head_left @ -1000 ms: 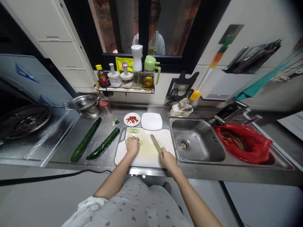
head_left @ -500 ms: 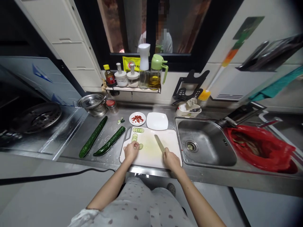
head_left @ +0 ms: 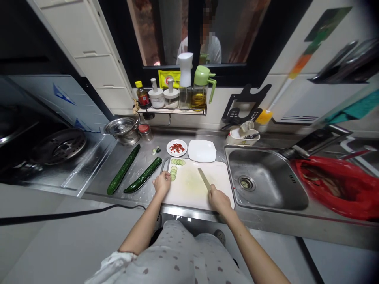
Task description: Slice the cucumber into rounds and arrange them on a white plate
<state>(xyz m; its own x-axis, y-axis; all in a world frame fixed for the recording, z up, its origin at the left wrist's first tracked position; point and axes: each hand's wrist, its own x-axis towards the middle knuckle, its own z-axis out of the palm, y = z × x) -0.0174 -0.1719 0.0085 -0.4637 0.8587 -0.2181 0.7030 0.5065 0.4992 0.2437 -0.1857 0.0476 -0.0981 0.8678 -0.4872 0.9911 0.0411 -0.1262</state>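
Note:
On the white cutting board (head_left: 189, 197), several cucumber slices (head_left: 173, 176) overlap in a short column near the left side. A row of cucumber slices (head_left: 178, 161) lies along the top. My left hand (head_left: 162, 184) is at the board's left edge, its fingertips closed against the lowest slice of the column. My right hand (head_left: 219, 198) is wrapped round the handle of a knife (head_left: 203, 178), its blade pointing up and left over the board. Two dark green cucumbers, a longer one (head_left: 123, 169) and a shorter one (head_left: 143, 175), lie on the counter to the left.
Behind the board are a small plate of chopped red pieces (head_left: 177, 148) and a white plate (head_left: 202, 150). The sink (head_left: 263, 179) adjoins on the right, with a red plastic bag (head_left: 334, 185) beyond. A steel pot (head_left: 122, 131) and a lidded jar (head_left: 145, 132) stand at the back left.
My left hand has moved left and slightly up. The loose cucumber slice that lay apart now overlaps the column's lower end. My right hand still holds the knife; the view has shifted slightly.

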